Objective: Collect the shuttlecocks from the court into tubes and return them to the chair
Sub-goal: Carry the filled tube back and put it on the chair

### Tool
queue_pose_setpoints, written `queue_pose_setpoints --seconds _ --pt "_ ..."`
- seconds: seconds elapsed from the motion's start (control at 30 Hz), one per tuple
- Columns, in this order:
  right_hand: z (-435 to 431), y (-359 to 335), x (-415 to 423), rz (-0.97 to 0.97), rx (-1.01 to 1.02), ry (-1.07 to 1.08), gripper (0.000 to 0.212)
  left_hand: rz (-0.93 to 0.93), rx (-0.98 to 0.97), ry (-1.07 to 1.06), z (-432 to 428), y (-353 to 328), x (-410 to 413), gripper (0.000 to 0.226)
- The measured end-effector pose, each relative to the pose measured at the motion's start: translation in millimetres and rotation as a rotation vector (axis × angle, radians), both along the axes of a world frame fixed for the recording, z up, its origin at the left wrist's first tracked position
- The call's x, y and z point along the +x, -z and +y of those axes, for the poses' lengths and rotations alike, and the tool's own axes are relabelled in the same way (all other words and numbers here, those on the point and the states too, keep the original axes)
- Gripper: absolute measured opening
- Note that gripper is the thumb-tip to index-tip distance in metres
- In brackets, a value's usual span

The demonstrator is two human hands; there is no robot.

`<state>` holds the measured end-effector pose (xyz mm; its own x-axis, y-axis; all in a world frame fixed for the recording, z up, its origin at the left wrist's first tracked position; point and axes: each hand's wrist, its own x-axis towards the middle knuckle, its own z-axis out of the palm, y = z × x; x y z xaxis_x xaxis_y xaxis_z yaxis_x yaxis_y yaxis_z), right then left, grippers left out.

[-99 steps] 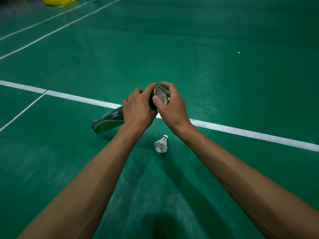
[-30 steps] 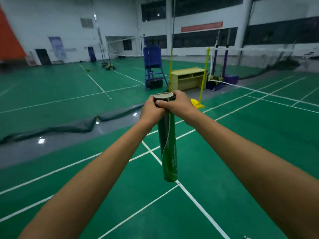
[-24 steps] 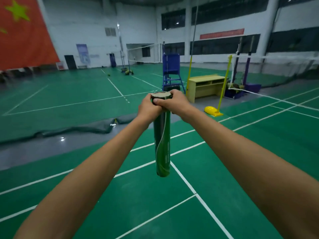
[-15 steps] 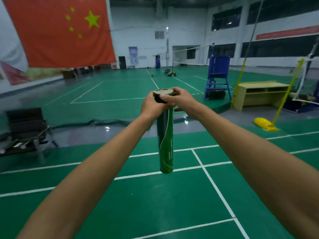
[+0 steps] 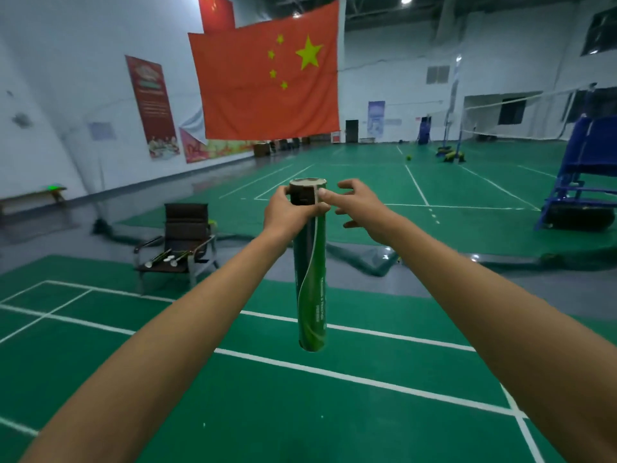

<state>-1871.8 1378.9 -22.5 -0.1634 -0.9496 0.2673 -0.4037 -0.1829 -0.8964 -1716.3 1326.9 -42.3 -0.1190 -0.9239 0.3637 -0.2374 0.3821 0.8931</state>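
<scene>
A green shuttlecock tube (image 5: 312, 289) hangs upright in front of me, capped at the top. My left hand (image 5: 288, 213) grips it just below the cap. My right hand (image 5: 362, 205) is beside the cap with fingers spread and loose; its thumb tip touches the cap's side. A dark chair (image 5: 182, 242) stands at the court's edge to the left, with several tubes lying on its seat. No loose shuttlecock shows on the floor.
A blue umpire stand (image 5: 584, 172) is at the right. A rolled dark mat (image 5: 364, 260) lies along the grey strip behind the tube. A bench (image 5: 31, 195) is at the left wall. White court lines cross the green floor.
My view has swung left, bringing the chair closer to centre. My right hand has come off the tube's cap and opened. The left hand still holds the tube upright.
</scene>
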Motion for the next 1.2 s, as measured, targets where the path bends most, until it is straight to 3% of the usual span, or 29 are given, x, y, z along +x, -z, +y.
queue_pose_setpoints --seconds 0.5,0.9,1.2 --pt "-231.7 41.9 -19.2 0.065 0.073 -0.203 0.081 0.031 0.119 -0.283 -202.6 39.5 25.9 0.085" --pt "-487.8 51.3 -8.8 0.254 0.125 -0.313 0.076 0.057 0.194 -0.308 -443.4 53.1 38.7 0.085" --pt "-662.4 34.8 25.8 0.284 0.095 -0.373 0.076 0.056 0.241 -0.349 -607.4 53.4 82.0 0.084"
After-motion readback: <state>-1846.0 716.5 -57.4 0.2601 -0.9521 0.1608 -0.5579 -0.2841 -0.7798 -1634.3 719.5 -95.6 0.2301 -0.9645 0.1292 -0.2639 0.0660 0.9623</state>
